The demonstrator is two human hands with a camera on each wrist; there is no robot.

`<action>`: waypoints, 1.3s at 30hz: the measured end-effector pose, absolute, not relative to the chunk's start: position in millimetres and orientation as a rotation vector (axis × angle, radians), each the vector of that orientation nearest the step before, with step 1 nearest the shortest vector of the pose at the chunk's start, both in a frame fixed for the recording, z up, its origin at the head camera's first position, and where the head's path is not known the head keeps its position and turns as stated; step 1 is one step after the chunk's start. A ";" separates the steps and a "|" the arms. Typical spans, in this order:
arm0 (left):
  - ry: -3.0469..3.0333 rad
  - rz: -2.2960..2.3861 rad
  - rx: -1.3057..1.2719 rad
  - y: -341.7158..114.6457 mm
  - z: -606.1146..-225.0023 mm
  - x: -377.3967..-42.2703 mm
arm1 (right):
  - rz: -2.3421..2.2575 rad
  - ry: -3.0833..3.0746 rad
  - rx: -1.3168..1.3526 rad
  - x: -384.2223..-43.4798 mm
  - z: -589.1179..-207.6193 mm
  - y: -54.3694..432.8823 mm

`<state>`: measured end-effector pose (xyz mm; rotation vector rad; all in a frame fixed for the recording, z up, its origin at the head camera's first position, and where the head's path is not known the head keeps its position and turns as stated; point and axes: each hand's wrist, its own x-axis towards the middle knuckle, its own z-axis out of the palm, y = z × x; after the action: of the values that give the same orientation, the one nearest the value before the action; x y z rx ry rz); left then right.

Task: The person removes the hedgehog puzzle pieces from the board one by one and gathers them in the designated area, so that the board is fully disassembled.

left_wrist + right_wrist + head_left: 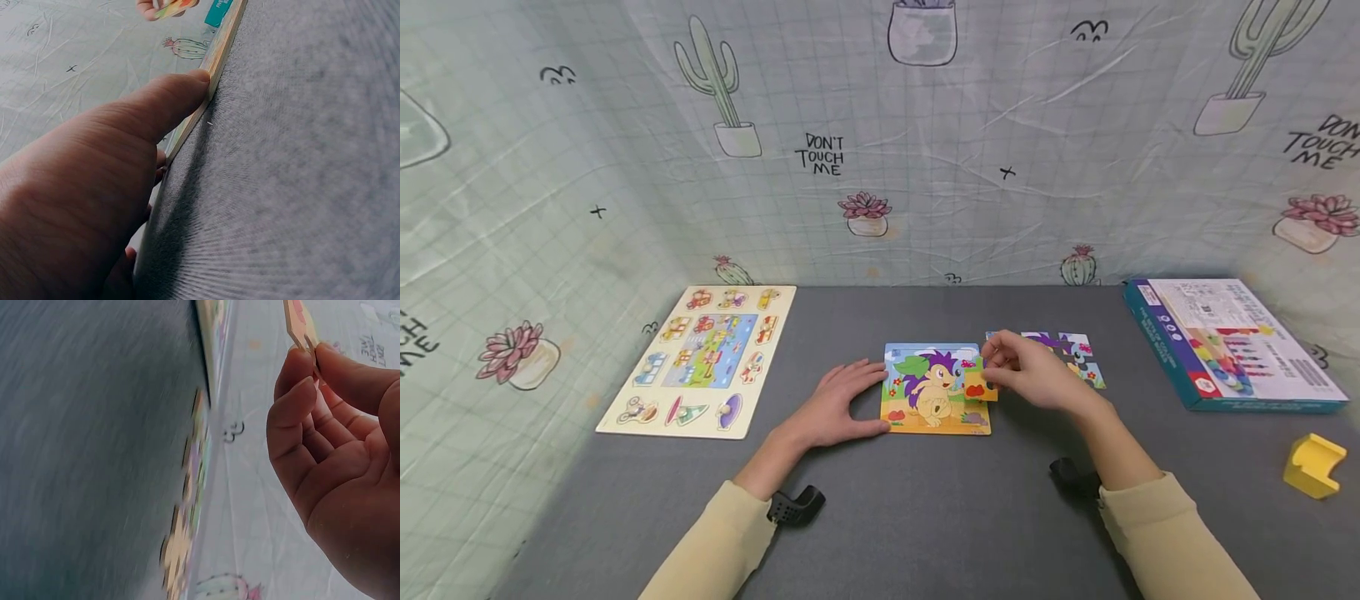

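Note:
In the head view a hedgehog puzzle board lies flat on the grey table. My left hand rests at its left side, thumb by the near corner and the other fingers spread along the edge. The left wrist view has the thumb touching the board's side. Over the board's right part, my right hand pinches a yellow jigsaw piece with a red patch between thumb and fingertips. The right wrist view shows this piece raised above the table. Behind the hand lie several loose jigsaw pieces, partly hidden.
At the left lies a cream picture board with vehicle shapes. A teal-edged box occupies the back right, with a yellow block nearer me. A patterned cloth hangs behind the table.

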<state>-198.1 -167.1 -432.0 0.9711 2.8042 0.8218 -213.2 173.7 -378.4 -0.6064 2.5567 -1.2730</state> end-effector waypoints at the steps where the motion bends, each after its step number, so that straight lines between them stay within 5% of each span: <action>1: 2.804 0.823 0.970 -167.1 -431.9 -197.8 | -1.264 2.559 -0.605 -212.4 -379.1 177.0; 39: 2.805 0.804 0.968 -167.0 -432.8 -198.9 | -0.958 2.649 -0.529 -199.9 -396.7 208.6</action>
<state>-198.9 -167.0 -432.8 0.9681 2.8052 0.8042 -199.9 208.6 -396.7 -0.5288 2.6492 -0.9577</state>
